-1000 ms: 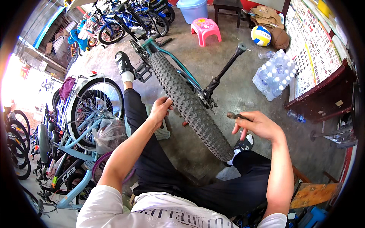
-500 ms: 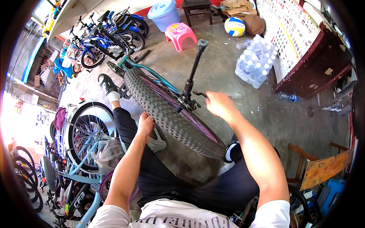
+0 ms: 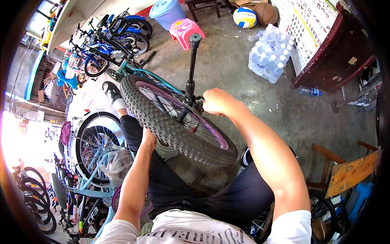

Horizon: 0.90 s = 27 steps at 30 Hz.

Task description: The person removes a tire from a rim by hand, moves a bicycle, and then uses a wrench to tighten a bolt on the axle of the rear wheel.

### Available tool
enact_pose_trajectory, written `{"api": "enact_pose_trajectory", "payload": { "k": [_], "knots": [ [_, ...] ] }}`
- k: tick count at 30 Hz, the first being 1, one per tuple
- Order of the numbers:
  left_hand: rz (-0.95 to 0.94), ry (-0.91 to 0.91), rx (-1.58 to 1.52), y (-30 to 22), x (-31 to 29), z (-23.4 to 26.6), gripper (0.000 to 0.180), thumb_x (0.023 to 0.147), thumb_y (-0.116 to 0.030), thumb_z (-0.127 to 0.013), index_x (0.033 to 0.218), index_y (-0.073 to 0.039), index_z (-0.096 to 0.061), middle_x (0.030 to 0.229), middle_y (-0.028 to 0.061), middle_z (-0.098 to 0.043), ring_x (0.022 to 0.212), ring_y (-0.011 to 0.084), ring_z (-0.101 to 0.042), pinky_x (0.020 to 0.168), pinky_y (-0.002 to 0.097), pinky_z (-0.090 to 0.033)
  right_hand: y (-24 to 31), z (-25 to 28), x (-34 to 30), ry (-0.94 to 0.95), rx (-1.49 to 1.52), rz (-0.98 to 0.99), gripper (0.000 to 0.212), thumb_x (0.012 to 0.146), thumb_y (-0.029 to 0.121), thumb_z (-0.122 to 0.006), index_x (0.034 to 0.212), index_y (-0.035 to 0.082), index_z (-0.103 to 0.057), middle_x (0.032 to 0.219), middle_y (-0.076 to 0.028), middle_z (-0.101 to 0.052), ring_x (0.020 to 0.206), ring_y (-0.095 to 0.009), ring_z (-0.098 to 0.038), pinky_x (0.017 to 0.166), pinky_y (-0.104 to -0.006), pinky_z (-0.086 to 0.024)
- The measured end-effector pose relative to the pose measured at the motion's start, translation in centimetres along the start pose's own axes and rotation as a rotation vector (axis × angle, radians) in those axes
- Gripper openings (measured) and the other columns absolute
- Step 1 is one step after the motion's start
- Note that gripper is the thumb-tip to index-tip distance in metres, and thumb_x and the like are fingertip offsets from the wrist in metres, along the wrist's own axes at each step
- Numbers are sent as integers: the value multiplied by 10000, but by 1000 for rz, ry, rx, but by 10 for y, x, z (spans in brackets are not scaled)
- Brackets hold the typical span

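Observation:
A bicycle lies tipped before me, with a knobbly wide black tyre (image 3: 170, 126), a purple rim (image 3: 221, 140) and a teal frame (image 3: 152, 74). Up from the wheel's hub area points a black rod with a round end, which looks like a kickstand (image 3: 193, 61). My right hand (image 3: 219, 102) is closed in a fist beside the black metal parts at the hub (image 3: 197, 102); what it grips is hidden. Against the tyre's near side rests my left hand (image 3: 149, 138), its fingers mostly hidden behind the tyre.
Left of my leg stands a light-blue bicycle (image 3: 87, 179) with a plastic bag (image 3: 118, 164). More bikes (image 3: 118, 38) fill the far left. Beyond are a pink stool (image 3: 186, 31), a blue bucket (image 3: 167, 15), balls (image 3: 245, 18) and packed bottles (image 3: 271, 53). A wooden chair (image 3: 351, 173) is at right.
The wheel has tilted, showing more spokes, and the kickstand has shifted left in view. My right hand has moved left, close against the hub parts. My left hand has dropped slightly along the tyre.

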<state>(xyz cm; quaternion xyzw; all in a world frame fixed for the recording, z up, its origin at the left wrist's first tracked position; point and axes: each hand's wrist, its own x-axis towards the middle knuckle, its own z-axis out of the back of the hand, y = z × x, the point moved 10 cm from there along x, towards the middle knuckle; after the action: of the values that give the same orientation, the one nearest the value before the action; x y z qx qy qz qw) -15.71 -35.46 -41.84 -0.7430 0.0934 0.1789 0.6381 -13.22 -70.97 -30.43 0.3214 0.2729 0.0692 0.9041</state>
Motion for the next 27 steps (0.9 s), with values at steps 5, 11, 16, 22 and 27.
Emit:
{"api": "enact_pose_trajectory", "payload": {
  "k": [5, 11, 16, 22, 27],
  "knots": [
    [9, -60, 98, -2, -4, -16, 409, 1025, -42, -548, 1432, -4, -535, 1373, 132, -641, 1218, 265, -626, 1023, 392, -518, -6, 6, -2, 119, 124, -114, 202, 773, 15, -521, 827, -91, -685, 730, -220, -694, 619, -309, -697, 576, -440, -567],
    [43, -38, 62, 1, -6, -14, 399, 1020, -30, -528, 1418, -8, -550, 1357, 134, -653, 1209, 265, -636, 1021, 391, -522, 4, 5, -11, 146, 27, -101, 217, 799, 27, -525, 855, -88, -700, 762, -212, -715, 627, -295, -715, 591, -433, -574],
    [19, -61, 16, 3, -5, -8, 407, 1029, -41, -508, 1436, -40, -523, 1354, 119, -651, 1186, 258, -648, 997, 387, -534, 4, -2, -3, 103, -63, -10, 243, 800, 41, -519, 866, -80, -718, 799, -222, -733, 643, -300, -741, 629, -431, -585],
    [14, -10, 79, -10, -16, -31, 387, 1037, -65, -505, 1423, -37, -530, 1343, 111, -656, 1183, 243, -651, 981, 386, -536, -9, -10, 12, 7, -88, 103, 247, 816, 81, -519, 839, -62, -719, 773, -223, -724, 664, -331, -736, 672, -436, -584],
    [3, -46, 45, -11, -19, -32, 406, 1040, -70, -497, 1444, -28, -520, 1361, 131, -648, 1206, 257, -640, 999, 393, -529, -1, -5, 8, 5, -104, 105, 246, 837, 107, -535, 849, -46, -727, 770, -224, -723, 709, -338, -742, 699, -456, -580]
  ]
}}
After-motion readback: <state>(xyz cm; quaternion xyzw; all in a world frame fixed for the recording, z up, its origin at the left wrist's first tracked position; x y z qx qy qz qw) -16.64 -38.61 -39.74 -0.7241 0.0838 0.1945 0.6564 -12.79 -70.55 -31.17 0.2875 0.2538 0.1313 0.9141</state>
